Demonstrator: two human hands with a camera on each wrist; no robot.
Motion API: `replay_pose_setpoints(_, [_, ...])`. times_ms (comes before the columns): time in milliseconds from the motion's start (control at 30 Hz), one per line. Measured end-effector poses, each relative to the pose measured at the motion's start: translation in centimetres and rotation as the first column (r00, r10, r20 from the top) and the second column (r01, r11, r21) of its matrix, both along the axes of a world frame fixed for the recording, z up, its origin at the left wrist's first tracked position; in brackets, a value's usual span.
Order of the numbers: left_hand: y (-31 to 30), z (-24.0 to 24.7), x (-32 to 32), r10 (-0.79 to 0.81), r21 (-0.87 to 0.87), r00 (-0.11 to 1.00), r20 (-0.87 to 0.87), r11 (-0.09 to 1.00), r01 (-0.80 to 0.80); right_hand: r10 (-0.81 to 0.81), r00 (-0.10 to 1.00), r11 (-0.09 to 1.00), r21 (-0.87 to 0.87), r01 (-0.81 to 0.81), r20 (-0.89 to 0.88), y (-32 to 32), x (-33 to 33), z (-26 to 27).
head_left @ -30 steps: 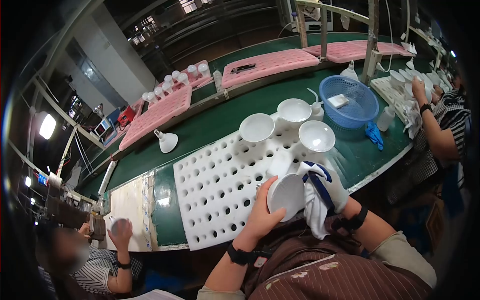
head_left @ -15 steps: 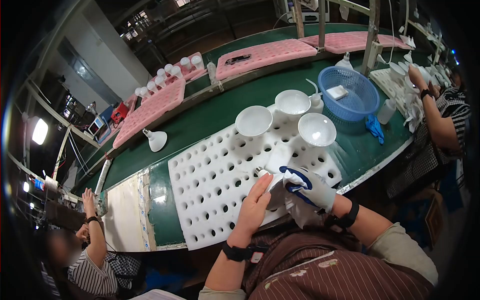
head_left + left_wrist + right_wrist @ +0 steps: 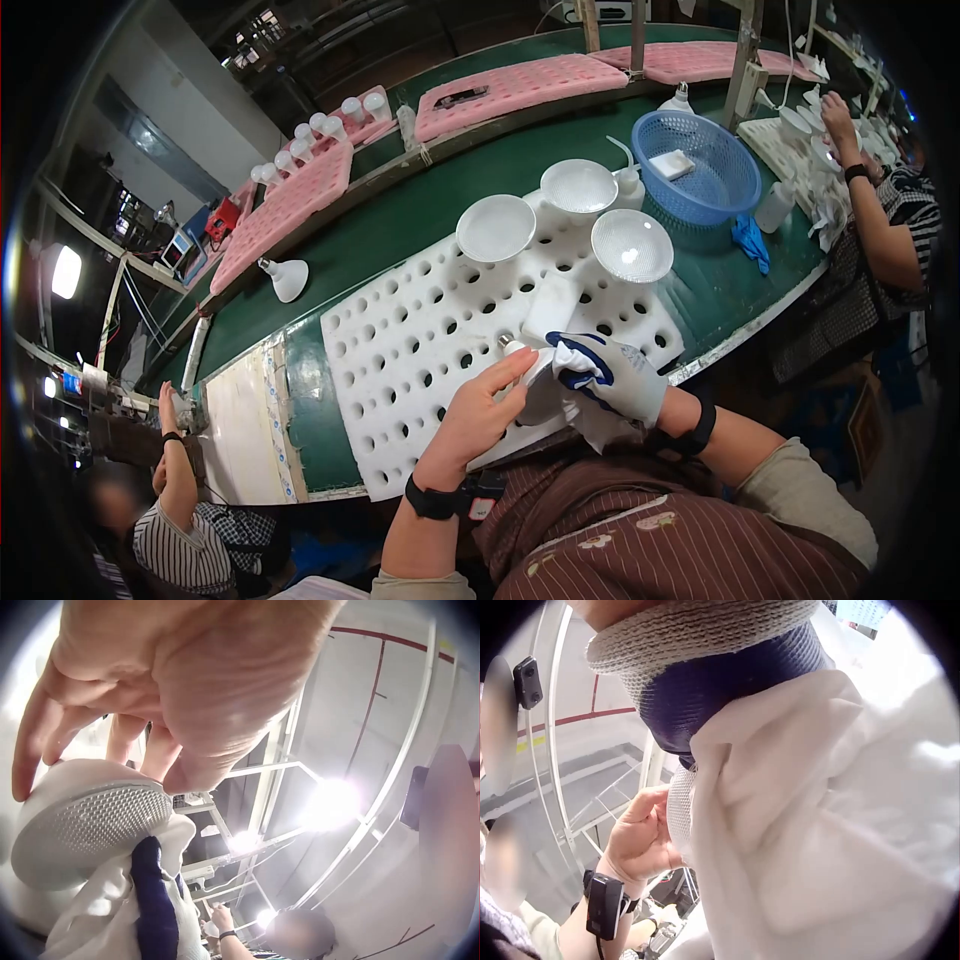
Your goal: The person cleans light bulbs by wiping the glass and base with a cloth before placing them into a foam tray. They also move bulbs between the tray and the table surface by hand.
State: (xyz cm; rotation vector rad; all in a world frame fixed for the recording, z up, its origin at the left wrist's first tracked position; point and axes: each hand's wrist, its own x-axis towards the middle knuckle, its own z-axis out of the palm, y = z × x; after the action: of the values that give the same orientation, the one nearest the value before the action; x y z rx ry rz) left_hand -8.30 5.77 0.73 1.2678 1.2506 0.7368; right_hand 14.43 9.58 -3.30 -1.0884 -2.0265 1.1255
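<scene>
My bare left hand (image 3: pixel 475 415) holds a white reflector bulb by its back and edge. In the left wrist view the bulb (image 3: pixel 112 817) shows its dimpled round front, with my fingers spread over the back and the thumb by the rim. My right hand (image 3: pixel 625 385), in a white glove with blue coating, grips a bunched white cloth (image 3: pixel 780 847) against the bulb's front. Below both hands lies a white foam board (image 3: pixel 405 345) with rows of holes. Three similar bulbs (image 3: pixel 497 228) stand face up at its far side, near a white foam block (image 3: pixel 550 308).
A blue plastic basket (image 3: pixel 735 195) sits at the back right, with a blue glove (image 3: pixel 748 245) and a bottle (image 3: pixel 775 208) beside it. One bulb (image 3: pixel 290 281) lies on the green table. Pink foam trays (image 3: pixel 285 215) line the back. People work at left and right.
The bulb has turned from facing me to facing the right hand. The hanging cloth is now gathered against its front. At left, the other person's hand has risen and no longer shows a bulb.
</scene>
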Motion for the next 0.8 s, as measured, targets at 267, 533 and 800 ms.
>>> replay_pose_setpoints(267, [0.4,0.8,0.0,0.06,-0.203,0.994,0.091,0.978,-0.04,0.0,0.999,0.999,0.036,-0.002,0.038,-0.3,-0.1,0.2])
replay_pose_setpoints(533, [1.2,2.0,0.5,0.062,-0.246,0.997,0.043,0.968,-0.049,0.006,0.991,0.997,0.073,-0.016,0.132,-0.4,-0.2,1.1])
replay_pose_setpoints(800, [1.3,0.8,-0.8,-0.02,-0.165,0.999,0.04,0.986,0.027,0.004,0.991,0.996,0.087,-0.016,0.133,-0.4,-0.3,0.8])
